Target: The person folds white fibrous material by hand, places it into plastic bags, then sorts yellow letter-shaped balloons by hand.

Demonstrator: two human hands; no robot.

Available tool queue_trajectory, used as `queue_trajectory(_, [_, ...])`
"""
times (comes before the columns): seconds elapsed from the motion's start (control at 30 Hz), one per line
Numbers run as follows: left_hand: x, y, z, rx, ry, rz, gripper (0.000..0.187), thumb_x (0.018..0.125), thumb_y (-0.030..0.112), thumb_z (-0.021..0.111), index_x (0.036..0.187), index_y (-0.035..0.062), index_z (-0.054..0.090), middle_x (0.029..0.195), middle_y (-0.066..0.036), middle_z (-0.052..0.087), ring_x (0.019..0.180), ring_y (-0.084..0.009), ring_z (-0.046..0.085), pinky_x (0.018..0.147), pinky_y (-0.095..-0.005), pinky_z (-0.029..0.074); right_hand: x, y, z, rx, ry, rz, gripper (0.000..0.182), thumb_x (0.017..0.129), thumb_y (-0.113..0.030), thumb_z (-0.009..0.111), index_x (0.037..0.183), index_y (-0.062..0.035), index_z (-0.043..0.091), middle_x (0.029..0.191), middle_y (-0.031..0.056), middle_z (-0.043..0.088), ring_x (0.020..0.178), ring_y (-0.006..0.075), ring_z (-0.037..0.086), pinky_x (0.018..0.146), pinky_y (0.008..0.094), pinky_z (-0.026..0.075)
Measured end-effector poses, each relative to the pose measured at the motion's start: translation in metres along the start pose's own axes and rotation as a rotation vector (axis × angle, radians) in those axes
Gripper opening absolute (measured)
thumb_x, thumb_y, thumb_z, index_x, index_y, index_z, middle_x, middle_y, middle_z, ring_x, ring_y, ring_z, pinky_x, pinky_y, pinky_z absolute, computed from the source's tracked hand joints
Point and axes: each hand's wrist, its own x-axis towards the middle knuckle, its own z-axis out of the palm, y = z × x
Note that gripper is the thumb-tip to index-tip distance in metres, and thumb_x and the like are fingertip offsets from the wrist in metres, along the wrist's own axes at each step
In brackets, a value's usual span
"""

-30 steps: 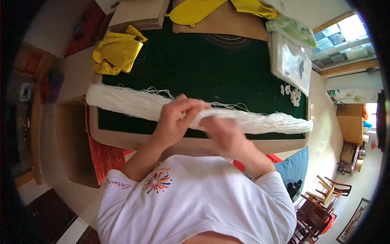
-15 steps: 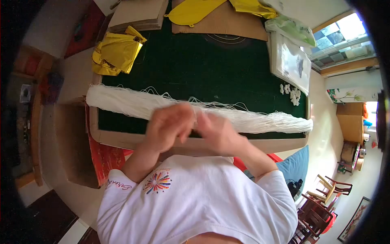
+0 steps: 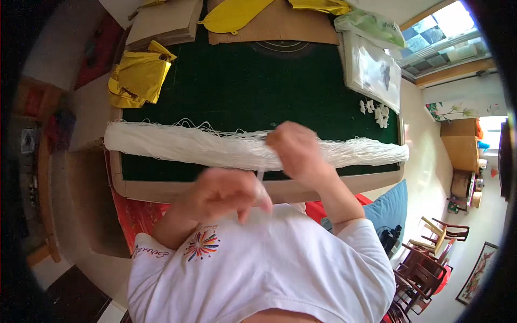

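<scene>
A long hank of white string [image 3: 188,144] lies across the near side of the green-topped table, loose loops standing up along its far edge. My left hand [image 3: 229,191] is at the table's near edge, blurred by motion, with thumb and fingers drawn together. A short pale length of string [image 3: 260,175] shows between its fingertips and the hank. Over the hank, right of its middle, my right hand [image 3: 299,151] is raised with curled fingers. Whatever lies within those fingers is hidden.
Crumpled yellow foil [image 3: 141,75] sits at the left, below stacked brown card [image 3: 164,24]. Flat yellow foil [image 3: 237,15] lies on cardboard [image 3: 274,32] at the back. Clear plastic bags [image 3: 371,70] and small white pieces [image 3: 381,114] are at the right.
My hands, close together before, have moved apart: the left down toward my body, the right up and to the right over the hank. The view has shifted slightly.
</scene>
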Motion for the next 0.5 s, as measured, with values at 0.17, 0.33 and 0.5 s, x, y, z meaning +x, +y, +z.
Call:
queue_trajectory(0.17, [0.01, -0.027, -0.023, 0.52, 0.069, 0.108, 0.011, 0.087, 0.0, 0.054, 0.094, 0.0023, 0.062, 0.084, -0.005, 0.065, 0.06, -0.0087, 0.057, 0.053, -0.0221, 0.046, -0.013, -0.006, 0.005, 0.25, -0.008, -0.186, 0.025, 0.071, -0.016, 0.06, 0.091, -0.003, 0.053, 0.071, 0.0097, 0.051, 0.064, 0.0297, 0.054, 0.057, 0.0396, 0.044])
queue_trajectory(0.33, [0.016, -0.033, -0.018, 0.319, 0.343, 0.147, 0.01, 0.086, -0.002, 0.053, 0.091, 0.0006, 0.061, 0.081, -0.007, 0.063, 0.066, -0.009, 0.058, 0.054, -0.022, 0.046, -0.012, -0.019, 0.014, 0.14, -0.246, 0.032, 0.018, 0.074, -0.008, 0.06, 0.089, -0.0013, 0.054, 0.071, 0.0105, 0.053, 0.065, 0.0296, 0.057, 0.058, 0.0395, 0.046])
queue_trajectory(0.5, [0.006, -0.007, -0.003, -0.1, -0.03, 0.013, 0.013, 0.091, 0.007, 0.051, 0.087, -0.0002, 0.061, 0.085, -0.007, 0.066, 0.062, -0.006, 0.052, 0.051, -0.0204, 0.042, -0.005, -0.004, 0.001, 0.148, 0.049, 0.101, 0.013, 0.073, -0.004, 0.059, 0.086, -0.0035, 0.054, 0.07, 0.0093, 0.054, 0.061, 0.0288, 0.057, 0.056, 0.0375, 0.046])
